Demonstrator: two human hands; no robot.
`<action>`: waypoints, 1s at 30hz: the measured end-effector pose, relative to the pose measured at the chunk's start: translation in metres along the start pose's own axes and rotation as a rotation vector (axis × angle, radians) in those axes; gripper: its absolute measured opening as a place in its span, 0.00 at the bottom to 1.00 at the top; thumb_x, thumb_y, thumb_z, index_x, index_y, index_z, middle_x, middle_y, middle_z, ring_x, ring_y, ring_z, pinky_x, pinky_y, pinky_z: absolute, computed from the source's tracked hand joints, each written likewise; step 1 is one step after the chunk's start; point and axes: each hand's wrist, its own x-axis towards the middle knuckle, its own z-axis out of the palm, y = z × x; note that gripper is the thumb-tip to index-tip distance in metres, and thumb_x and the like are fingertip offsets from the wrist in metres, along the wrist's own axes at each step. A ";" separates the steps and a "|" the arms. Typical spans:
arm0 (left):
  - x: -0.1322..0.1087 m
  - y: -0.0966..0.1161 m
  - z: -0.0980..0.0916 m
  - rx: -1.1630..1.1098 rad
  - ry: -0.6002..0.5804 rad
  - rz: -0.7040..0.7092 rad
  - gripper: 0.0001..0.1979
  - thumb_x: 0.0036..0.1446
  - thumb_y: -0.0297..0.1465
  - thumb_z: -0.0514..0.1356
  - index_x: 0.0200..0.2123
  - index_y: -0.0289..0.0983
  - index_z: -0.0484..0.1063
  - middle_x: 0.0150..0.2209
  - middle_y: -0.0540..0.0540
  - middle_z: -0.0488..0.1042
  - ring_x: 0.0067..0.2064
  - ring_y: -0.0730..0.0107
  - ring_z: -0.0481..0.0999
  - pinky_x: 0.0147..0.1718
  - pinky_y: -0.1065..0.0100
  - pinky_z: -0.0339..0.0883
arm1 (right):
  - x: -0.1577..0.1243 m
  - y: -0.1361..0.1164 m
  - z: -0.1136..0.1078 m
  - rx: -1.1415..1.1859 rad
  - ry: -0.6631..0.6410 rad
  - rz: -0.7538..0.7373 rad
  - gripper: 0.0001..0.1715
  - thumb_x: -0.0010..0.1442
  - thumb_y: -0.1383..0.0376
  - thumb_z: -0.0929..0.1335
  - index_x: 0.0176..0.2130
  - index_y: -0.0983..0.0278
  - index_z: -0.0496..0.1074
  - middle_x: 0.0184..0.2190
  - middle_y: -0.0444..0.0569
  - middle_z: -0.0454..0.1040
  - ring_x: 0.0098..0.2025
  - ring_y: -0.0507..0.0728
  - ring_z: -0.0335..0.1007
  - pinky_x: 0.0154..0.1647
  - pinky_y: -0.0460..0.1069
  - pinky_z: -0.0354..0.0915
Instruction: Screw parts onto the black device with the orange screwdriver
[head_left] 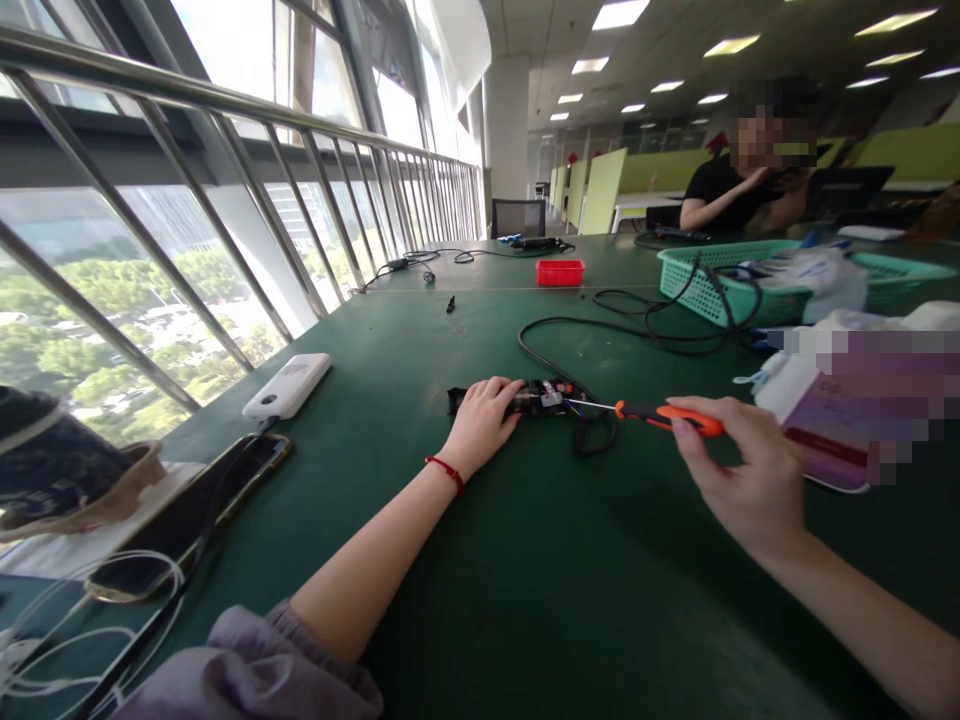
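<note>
On the green table lies a black cylindrical device [534,398] with exposed inner parts and small wires at its right end. My left hand [484,420] is wrapped over its left part and grips it. Between the thumb and fingers of my right hand [739,460] is the handle of an orange and black screwdriver [652,414]. The screwdriver's thin shaft points left, its tip at the exposed parts of the device; whether it touches a screw is too small to tell. A black cable [555,322] runs from the device toward the back right.
A white power bank [289,388] and a phone [191,515] with cables lie at the left. A red tray [560,272] stands farther back. Green baskets [697,285] and a purple-white package [840,400] are at the right. A person [742,190] sits across the table.
</note>
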 end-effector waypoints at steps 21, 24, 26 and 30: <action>0.000 0.002 -0.002 -0.012 -0.004 0.002 0.20 0.56 0.27 0.56 0.53 0.37 0.64 0.47 0.43 0.67 0.49 0.61 0.66 0.52 0.60 0.59 | -0.004 0.001 0.003 0.063 -0.055 0.060 0.11 0.59 0.66 0.65 0.43 0.61 0.69 0.33 0.47 0.73 0.34 0.55 0.69 0.37 0.51 0.65; -0.001 0.001 -0.002 -0.011 0.003 0.012 0.20 0.56 0.27 0.56 0.53 0.38 0.63 0.48 0.44 0.67 0.49 0.61 0.66 0.52 0.59 0.59 | -0.006 0.001 0.005 0.114 -0.032 0.079 0.18 0.57 0.66 0.66 0.48 0.61 0.66 0.37 0.49 0.72 0.38 0.57 0.69 0.40 0.54 0.66; -0.001 0.000 -0.002 -0.015 0.012 0.019 0.20 0.56 0.27 0.56 0.53 0.39 0.63 0.48 0.44 0.67 0.49 0.61 0.67 0.51 0.59 0.60 | -0.009 0.001 0.006 0.130 -0.008 0.101 0.22 0.55 0.65 0.67 0.50 0.61 0.65 0.38 0.50 0.72 0.38 0.57 0.70 0.39 0.54 0.67; -0.001 0.001 -0.003 -0.034 0.021 0.027 0.19 0.55 0.27 0.56 0.52 0.39 0.63 0.48 0.44 0.67 0.49 0.60 0.66 0.50 0.59 0.60 | -0.011 0.002 0.005 0.156 -0.079 0.097 0.11 0.56 0.63 0.67 0.42 0.60 0.69 0.32 0.47 0.72 0.31 0.55 0.70 0.30 0.51 0.68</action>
